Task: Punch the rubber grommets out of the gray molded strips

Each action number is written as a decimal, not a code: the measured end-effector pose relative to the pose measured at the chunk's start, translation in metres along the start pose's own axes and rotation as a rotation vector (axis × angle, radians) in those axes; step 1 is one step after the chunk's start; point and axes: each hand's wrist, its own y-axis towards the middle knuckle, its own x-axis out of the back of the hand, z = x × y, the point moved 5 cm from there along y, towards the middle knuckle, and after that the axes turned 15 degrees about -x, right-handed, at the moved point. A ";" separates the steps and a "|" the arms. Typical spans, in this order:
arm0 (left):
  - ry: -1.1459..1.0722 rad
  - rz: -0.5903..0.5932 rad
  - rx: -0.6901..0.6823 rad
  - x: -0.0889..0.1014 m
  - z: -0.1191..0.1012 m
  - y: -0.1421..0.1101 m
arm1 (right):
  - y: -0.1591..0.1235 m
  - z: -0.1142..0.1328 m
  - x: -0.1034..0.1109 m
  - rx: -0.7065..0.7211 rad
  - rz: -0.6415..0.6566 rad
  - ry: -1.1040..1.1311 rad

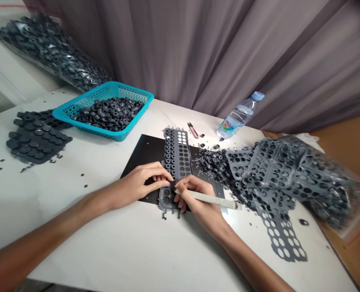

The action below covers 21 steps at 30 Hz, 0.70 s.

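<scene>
A dark grey rubber sheet [184,156] with rows of round holes and small ring-shaped parts lies on a black board [141,156] in front of me. My left hand [151,178] is closed at the sheet's left edge, thumb and fingertips pinching it low down. In my right hand [199,190] a white pen-like stick [216,199] is gripped like a pencil, its tip pointing left at the sheet near my left fingertips. What lies directly under the fingertips is hidden. Several finished-looking openings show white at the sheet's far end.
A blue basket [121,134] of small black rubber rings stands back left, beside stacked rubber sheets [38,142] and a full plastic bag [52,52]. Pink snips [193,130] and a water bottle [237,117] stand behind. Loose parts [214,164] and perforated sheets [277,170] pile up at right.
</scene>
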 end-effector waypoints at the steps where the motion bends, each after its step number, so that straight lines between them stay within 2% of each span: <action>1: 0.003 -0.001 -0.004 0.001 -0.001 0.000 | 0.000 -0.001 0.000 -0.003 0.004 -0.010; 8: 0.047 0.012 -0.010 0.002 -0.007 0.000 | 0.000 0.001 -0.001 0.002 -0.006 -0.022; 21: 0.070 0.075 -0.045 -0.001 -0.003 0.000 | 0.000 0.002 -0.002 0.017 -0.009 -0.097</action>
